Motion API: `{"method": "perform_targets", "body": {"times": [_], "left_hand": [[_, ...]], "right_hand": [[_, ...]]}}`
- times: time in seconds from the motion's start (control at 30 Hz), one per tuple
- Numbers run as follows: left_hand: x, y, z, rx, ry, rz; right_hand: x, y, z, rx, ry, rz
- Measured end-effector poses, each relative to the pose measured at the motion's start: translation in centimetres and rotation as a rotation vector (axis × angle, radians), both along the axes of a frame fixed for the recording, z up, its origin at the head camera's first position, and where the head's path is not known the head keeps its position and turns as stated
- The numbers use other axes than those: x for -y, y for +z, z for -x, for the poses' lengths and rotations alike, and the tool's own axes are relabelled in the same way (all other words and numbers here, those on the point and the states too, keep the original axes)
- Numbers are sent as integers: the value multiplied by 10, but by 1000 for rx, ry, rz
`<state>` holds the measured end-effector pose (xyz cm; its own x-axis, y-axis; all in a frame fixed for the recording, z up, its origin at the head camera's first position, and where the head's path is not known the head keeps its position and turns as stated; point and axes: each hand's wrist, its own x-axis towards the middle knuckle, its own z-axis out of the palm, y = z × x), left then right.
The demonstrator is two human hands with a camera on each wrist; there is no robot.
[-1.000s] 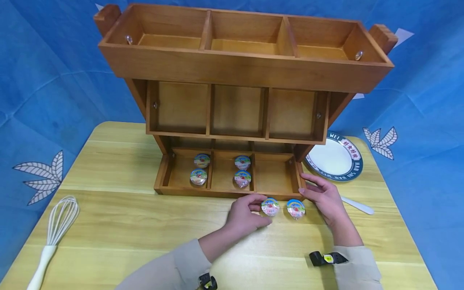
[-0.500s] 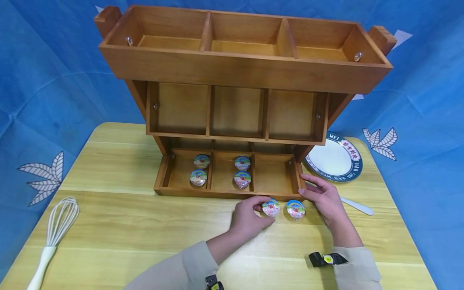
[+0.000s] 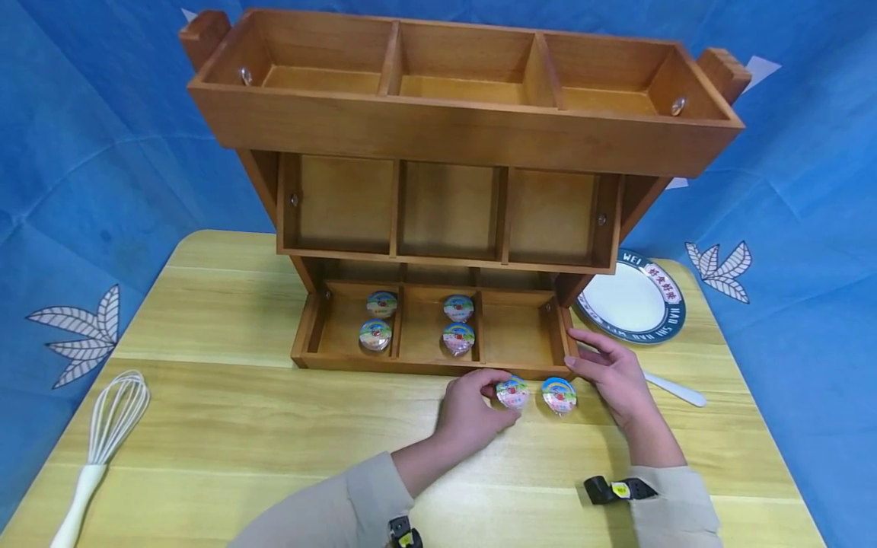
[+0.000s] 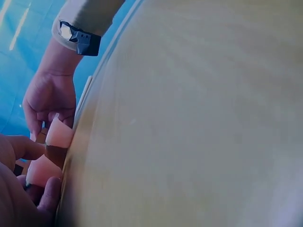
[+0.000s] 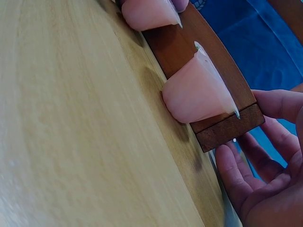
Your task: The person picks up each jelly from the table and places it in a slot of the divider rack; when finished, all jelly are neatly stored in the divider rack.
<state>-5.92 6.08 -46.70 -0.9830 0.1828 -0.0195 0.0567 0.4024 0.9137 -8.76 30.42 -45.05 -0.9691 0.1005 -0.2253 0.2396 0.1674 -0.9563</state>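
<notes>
My left hand holds a jelly cup between thumb and fingers, just in front of the wooden rack's bottom tray. The cup has a printed foil lid and a pale pink body, seen in the left wrist view. A second jelly cup stands on the table to its right. My right hand rests its fingertips against the tray's right end; the right wrist view shows its fingers loosely bent there. Inside the tray, two jelly cups sit in the left compartment and two in the middle one.
The wooden rack rises in three tiers, each split into three compartments. A round plate lies behind my right hand, with a white handle nearby. A whisk lies at the table's left. Blue cloth hangs behind.
My left hand has moved slightly right, its thumb and fingers coming in round the jelly cup, which has shifted a little right. My right hand has stayed at the tray's end.
</notes>
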Motion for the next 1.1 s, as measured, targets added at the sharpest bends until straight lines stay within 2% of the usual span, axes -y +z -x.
{"method": "perform_targets", "body": {"times": [0.13, 0.23, 0.43, 0.63, 0.8, 1.1], "left_hand": [[0, 5, 0, -10, -26, 19], [1, 10, 1, -20, -63, 1], [4, 25, 6, -20, -157, -139], [3, 43, 21, -51, -191, -257], [-4, 49, 40, -78, -169, -344], [-30, 48, 70, -82, -100, -355]], "right_hand": [[-1, 1, -1, 7, -1, -5], [-1, 2, -1, 5, 0, -10], [0, 1, 0, -6, 8, -14], [1, 2, 1, 6, 15, 0], [0, 3, 1, 7, 14, 4], [-1, 2, 0, 0, 11, -2]]}}
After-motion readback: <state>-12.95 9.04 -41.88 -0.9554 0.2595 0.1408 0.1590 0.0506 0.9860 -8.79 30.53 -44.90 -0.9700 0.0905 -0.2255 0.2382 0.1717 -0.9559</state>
